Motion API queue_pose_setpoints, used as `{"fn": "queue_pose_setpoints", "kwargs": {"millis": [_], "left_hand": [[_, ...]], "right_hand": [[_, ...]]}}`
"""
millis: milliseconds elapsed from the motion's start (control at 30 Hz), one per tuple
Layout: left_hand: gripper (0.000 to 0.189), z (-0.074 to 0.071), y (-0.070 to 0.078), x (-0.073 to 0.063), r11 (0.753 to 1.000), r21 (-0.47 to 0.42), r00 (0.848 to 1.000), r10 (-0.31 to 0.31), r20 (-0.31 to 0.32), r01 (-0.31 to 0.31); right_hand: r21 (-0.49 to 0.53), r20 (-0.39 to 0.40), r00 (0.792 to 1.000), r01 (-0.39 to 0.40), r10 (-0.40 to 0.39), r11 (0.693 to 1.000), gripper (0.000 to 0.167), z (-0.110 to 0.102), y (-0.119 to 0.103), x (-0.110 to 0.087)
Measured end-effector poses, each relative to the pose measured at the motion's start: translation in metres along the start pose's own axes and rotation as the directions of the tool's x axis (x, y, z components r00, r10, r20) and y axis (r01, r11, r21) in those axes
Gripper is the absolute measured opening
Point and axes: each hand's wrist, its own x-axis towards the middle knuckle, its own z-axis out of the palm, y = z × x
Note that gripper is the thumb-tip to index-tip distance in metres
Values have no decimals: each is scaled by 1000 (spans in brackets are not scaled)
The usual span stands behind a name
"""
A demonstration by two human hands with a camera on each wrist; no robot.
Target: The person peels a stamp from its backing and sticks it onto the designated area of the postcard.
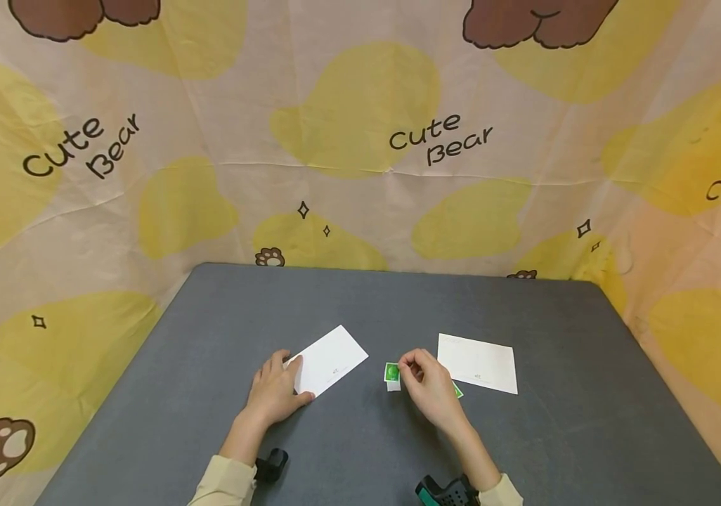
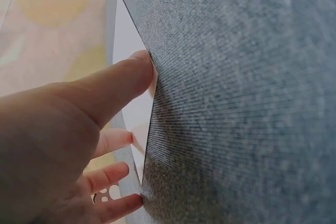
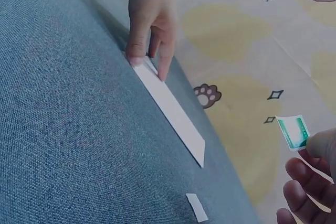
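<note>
Resting with fingers apart, the left hand (image 1: pixel 273 392) is laid on a slanted white card (image 1: pixel 330 362). A glossy green stamp (image 3: pixel 293 132), white-bordered, is pinched by the right hand (image 1: pixel 430 390) above the table (image 1: pixel 386 302), well short of its far edge; a second card (image 1: pixel 477 363) is laid nearer the right edge.

- I see a gray table (image 1: pixel 348 450) with a woven-looking surface.
- Behind it I make out a creased cloth backdrop (image 1: pixel 348 193) with yellow blotches (image 1: pixel 360 105).
- On that cloth I read "Cute Bear" lettering (image 1: pixel 441 138) and spot paw prints (image 1: pixel 5 448), outlined stars (image 1: pixel 303 209) and cropped brown cartoon figures (image 1: pixel 537 23).
</note>
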Motion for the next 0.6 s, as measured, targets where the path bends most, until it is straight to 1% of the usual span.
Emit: {"fn": "queue_pose_setpoints", "kwargs": {"millis": [33, 133, 167, 300, 433, 600], "left_hand": [[71, 0, 0, 0, 1000, -3, 1000, 2, -6, -2], [71, 1, 0, 0, 1000, -2, 1000, 4, -14, -4], [70, 1, 0, 0, 1000, 0, 1000, 5, -15, -5], [70, 2, -1, 0, 1000, -3, 1000, 8, -19, -8], [67, 3, -2, 0, 1000, -20, 1000, 12, -21, -12], [62, 1, -1, 0, 1000, -30, 1000, 9, 2, -9]], "right_hand": [[-5, -3, 1000, 7, -7, 1000, 10, 0, 0, 0], [-13, 15, 999, -29, 29, 1000, 9, 1, -1, 0], [-15, 29, 998, -56, 57, 998, 9, 0, -1, 0], [-18, 66, 991, -116, 117, 993, 8, 0, -2, 0], [-19, 83, 987, -139, 140, 990, 7, 0, -2, 0], [-12, 90, 985, -147, 147, 989, 8, 0, -3, 0]]}}
